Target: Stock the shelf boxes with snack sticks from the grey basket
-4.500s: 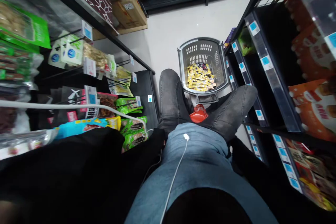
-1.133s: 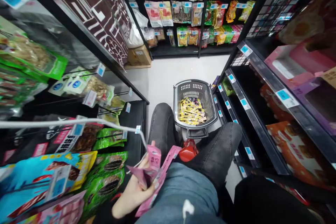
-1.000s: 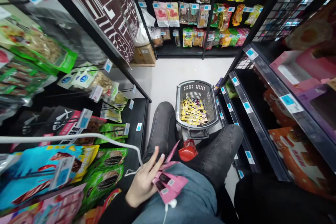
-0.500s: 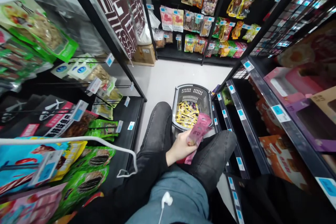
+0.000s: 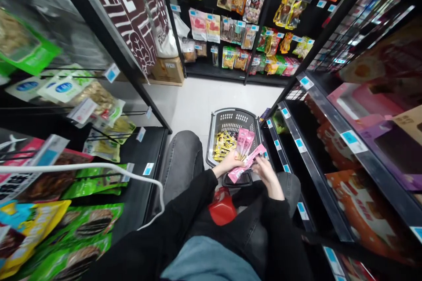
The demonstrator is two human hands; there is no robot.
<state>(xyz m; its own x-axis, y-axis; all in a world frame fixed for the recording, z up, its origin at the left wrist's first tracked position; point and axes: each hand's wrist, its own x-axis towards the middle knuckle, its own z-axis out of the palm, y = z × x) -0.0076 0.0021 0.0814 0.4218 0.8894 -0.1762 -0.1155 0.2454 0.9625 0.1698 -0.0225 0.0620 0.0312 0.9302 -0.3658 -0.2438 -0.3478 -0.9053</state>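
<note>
Several slim pink snack packets are at my hands, over the near side of a grey shopping basket (image 5: 211, 140) on the floor. My left hand (image 5: 231, 161) is closed on them; two packets (image 5: 244, 139) fan out upward, and another pink packet (image 5: 242, 169) lies slantwise across. At that slanted packet's right end is my right hand (image 5: 266, 174), its fingers bent and closed around the end, partly hidden. Small yellow packets (image 5: 223, 145) fill the left of the basket, with some dark ones beside them.
My bent knees flank the basket, and a red object (image 5: 222, 207) sits between my legs. Shelves of bagged snacks (image 5: 95, 224) stand close on the left. Tiered shelves with boxes (image 5: 389, 136) are on the right. A white cable (image 5: 108, 166) crosses at left; a cardboard box (image 5: 168, 70) stands farther back.
My right hand has come into view at the pink packets. My left hand has moved slightly forward, and the packets are now spread over the basket. The red object is now more exposed.
</note>
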